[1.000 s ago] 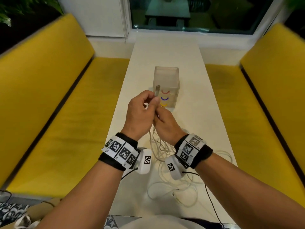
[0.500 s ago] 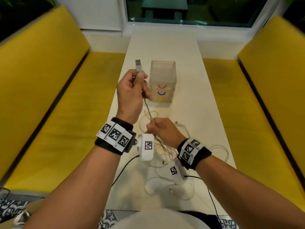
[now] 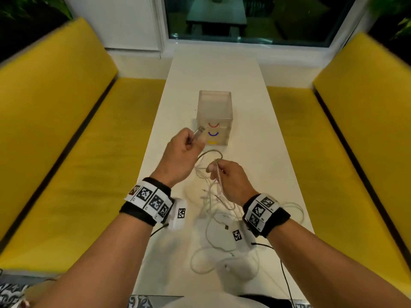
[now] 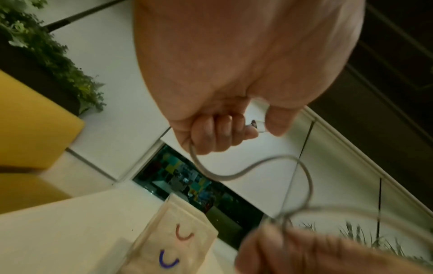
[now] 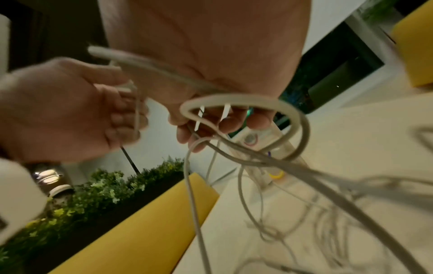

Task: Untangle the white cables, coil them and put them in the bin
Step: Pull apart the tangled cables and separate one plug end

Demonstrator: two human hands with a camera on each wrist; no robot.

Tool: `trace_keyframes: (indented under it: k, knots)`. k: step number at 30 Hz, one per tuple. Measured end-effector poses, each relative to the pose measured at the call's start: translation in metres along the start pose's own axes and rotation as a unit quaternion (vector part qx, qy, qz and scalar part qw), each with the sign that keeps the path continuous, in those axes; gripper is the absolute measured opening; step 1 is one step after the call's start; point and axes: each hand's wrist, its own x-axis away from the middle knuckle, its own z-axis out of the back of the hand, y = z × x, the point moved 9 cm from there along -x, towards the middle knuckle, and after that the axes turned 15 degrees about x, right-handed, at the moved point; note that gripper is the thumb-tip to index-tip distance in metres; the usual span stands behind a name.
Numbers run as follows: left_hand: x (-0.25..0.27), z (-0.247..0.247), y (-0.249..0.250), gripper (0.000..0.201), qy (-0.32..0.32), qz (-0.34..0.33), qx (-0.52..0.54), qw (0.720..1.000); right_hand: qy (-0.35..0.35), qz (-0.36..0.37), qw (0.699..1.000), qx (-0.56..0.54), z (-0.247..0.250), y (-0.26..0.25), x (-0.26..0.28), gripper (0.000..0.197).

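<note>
My left hand [image 3: 189,143] grips one white cable just behind its USB plug [image 3: 199,131], the metal tip pointing toward the bin [image 3: 214,107]. That cable [image 4: 246,172] curls out below the left hand's fingers [image 4: 218,133] in a loop to my right hand [image 3: 224,172]. The right hand pinches a bunch of white cables [image 5: 246,118] above the table. From it the strands hang down into a tangled pile [image 3: 220,230] on the white table [image 3: 266,152] between my forearms. The translucent square bin, marked with red, blue and yellow arcs, stands just beyond both hands.
Yellow bench seats [image 3: 77,141] run along both long sides of the narrow table. A window [image 3: 244,16] closes the far end. Green plants [image 5: 105,185] stand behind the left bench. Black wrist-camera leads [image 3: 284,274] trail off the near table edge.
My left hand has come down from its raised position and toward the right hand, with the plug now tilted at the bin. The right hand has lifted slightly with its cables.
</note>
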Motion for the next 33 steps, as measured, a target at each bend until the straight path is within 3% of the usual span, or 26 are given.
trace_keyframes:
  k: [4, 8, 12, 20, 24, 29, 33]
  knots:
    - [0.011, -0.021, -0.01, 0.039, -0.035, 0.04, 0.062, 0.997, -0.006, 0.048, 0.992, 0.119, 0.022, -0.039, 0.001, 0.029]
    - [0.007, -0.019, -0.002, 0.034, 0.002, 0.02, 0.04, 0.999, -0.05, 0.05, 0.971, 0.227, 0.024, -0.051, 0.004, 0.033]
    - [0.001, -0.008, -0.012, 0.028, 0.031, 0.029, 0.042, 0.998, -0.086, 0.069, 0.984, 0.138, 0.016, -0.052, 0.003, 0.021]
    - [0.002, 0.003, -0.015, 0.016, 0.05, 0.021, 0.087, 0.995, -0.048, 0.066, 0.996, 0.026, 0.01, -0.037, 0.007, 0.02]
    - [-0.001, 0.012, 0.003, 0.013, 0.086, 0.005, 0.142, 0.986, -0.093, 0.007, 0.996, -0.009, -0.013, -0.009, 0.012, 0.024]
    - [-0.01, 0.042, 0.028, 0.006, 0.14, -0.019, 0.193, 0.971, -0.193, -0.03, 0.979, 0.057, -0.057, 0.041, 0.035, 0.031]
    - [-0.013, 0.049, 0.024, 0.008, 0.152, -0.019, 0.169, 0.974, -0.177, -0.057, 0.978, 0.097, -0.057, 0.06, 0.037, 0.032]
